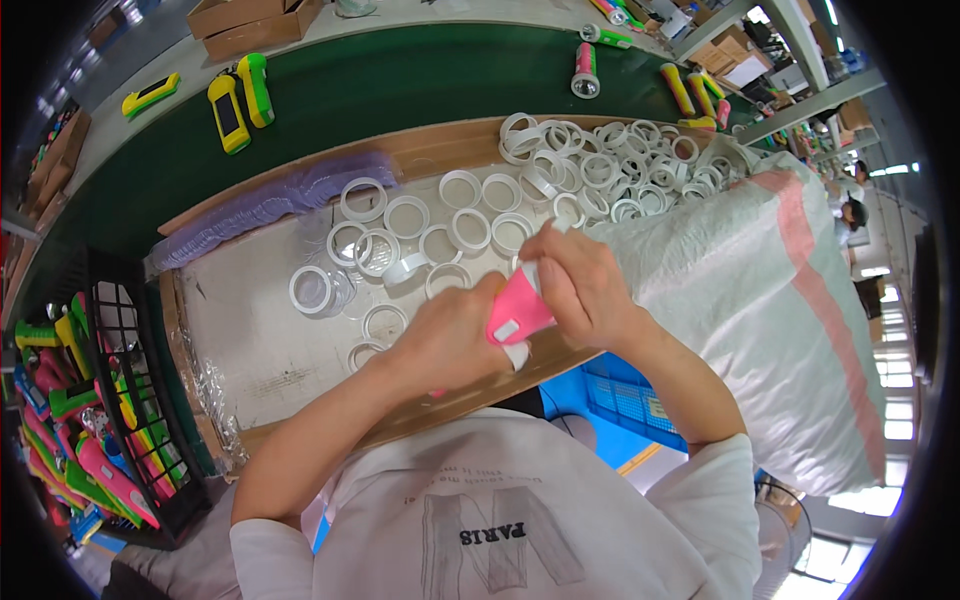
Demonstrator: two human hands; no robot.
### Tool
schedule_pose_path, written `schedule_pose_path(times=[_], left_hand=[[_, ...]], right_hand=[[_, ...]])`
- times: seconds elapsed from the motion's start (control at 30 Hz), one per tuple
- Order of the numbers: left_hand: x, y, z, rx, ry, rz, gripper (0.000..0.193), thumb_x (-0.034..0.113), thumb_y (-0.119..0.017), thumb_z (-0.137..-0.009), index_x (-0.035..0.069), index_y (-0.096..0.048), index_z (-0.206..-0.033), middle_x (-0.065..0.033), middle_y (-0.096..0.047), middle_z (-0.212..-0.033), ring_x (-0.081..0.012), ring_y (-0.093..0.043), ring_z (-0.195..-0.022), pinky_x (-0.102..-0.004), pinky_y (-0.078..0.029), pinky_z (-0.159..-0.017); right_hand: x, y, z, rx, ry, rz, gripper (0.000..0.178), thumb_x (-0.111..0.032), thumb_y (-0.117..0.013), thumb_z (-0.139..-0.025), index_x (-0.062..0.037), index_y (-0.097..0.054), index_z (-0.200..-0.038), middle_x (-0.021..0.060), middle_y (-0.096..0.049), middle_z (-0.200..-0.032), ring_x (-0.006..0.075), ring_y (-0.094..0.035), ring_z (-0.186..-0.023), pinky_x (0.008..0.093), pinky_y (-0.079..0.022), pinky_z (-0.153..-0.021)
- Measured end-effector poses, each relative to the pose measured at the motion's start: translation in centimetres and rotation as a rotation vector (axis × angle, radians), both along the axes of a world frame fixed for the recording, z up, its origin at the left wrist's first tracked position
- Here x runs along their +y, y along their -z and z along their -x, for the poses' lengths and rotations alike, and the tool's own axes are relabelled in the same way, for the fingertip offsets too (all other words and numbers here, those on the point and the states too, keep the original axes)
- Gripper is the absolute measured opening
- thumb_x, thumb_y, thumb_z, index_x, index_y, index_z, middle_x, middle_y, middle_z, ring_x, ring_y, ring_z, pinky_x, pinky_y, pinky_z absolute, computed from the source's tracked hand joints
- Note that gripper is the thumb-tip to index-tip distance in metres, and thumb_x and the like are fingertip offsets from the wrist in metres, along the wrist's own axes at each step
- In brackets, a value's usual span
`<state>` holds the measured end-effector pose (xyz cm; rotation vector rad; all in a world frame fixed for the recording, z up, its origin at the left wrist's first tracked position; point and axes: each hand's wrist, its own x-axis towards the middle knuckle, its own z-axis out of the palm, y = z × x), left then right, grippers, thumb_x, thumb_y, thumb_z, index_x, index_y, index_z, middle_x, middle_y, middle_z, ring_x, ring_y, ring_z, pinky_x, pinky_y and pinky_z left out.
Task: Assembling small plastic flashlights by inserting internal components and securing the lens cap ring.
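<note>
A pink flashlight [518, 306] with a white switch is held in front of my chest, over the near edge of the cardboard tray. My left hand [448, 335] is wrapped round its body. My right hand [582, 285] is closed over its other end, where a bit of white shows; the fingers hide most of that end. White wrapping shows at fingertips of both hands. Just beyond my hands lie loose white plastic rings [469, 230], with a denser heap of white rings [600, 170] at the tray's far right. Round clear lenses [280, 205] stand in a purplish row along the tray's far left.
A black crate [130, 385] of colourful flashlights stands at the left. A large white woven sack [745, 300] lies at the right. Yellow-green lamps [229, 113] and a pink flashlight [585, 72] rest on the green surface beyond. Below the tray is a blue basket [625, 395].
</note>
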<state>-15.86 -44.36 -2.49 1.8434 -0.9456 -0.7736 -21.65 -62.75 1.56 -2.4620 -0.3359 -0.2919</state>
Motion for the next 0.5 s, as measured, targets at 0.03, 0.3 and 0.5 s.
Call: schedule_pose_path(times=[0.03,0.3,0.5], left_hand=[[-0.6,0.2,-0.6,-0.188,-0.075,-0.045,0.047,0.022,-0.075,-0.066,-0.004,-0.053,-0.100,-0.0265,-0.065,-0.076,-0.0457,-0.065,-0.077,-0.0508,-0.051,-0.071],[-2.2,-0.6,-4.4,-0.219,-0.050,-0.071,0.053,0.018,-0.075,-0.068,-0.001,-0.049,-0.111,-0.0218,-0.067,-0.085,-0.0368,-0.068,-0.075,-0.0439,-0.054,-0.064],[-2.2,-2.1,-8.0,0.603,-0.220,-0.054,0.063,0.019,-0.077,-0.076,0.002,-0.046,-0.128,-0.0101,-0.059,-0.098,-0.0164,-0.063,-0.076,-0.0309,-0.054,-0.059]], right_hand=[[0.6,0.2,-0.8,0.068,0.129,-0.034,0.018,-0.013,-0.045,-0.091,0.0001,-0.057,-0.092,0.0189,-0.059,-0.077,0.0377,-0.058,-0.068,0.0424,-0.047,-0.064],[-2.5,1.0,-4.7,0.539,0.264,-0.577,0.038,-0.037,-0.044,-0.102,-0.0035,-0.057,-0.090,0.0070,-0.060,-0.068,0.0144,-0.059,-0.058,0.0283,-0.042,-0.046],[-5.7,4.2,-0.3,0.466,0.352,-0.828,0.038,-0.037,-0.042,-0.103,-0.0034,-0.058,-0.110,0.0037,-0.062,-0.089,0.0074,-0.056,-0.063,0.0216,-0.044,-0.051]])
